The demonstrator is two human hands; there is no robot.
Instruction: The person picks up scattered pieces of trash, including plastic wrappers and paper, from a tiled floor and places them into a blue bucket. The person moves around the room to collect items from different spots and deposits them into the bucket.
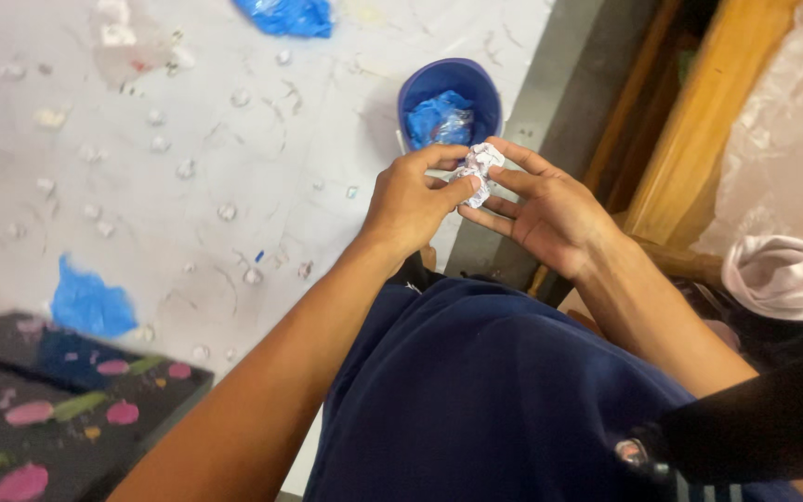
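A pale, speckled floor [234, 167] spreads below, with a blue bucket [449, 100] holding blue plastic. Just above it, the left hand [411, 204] and right hand [550, 216] pinch a crumpled white wad [478, 170] between their fingers [457, 191], over the person's lap.

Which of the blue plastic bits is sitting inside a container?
The crumpled blue plastic in the blue bucket, just beyond the hands; the other two blue pieces lie loose on the floor.
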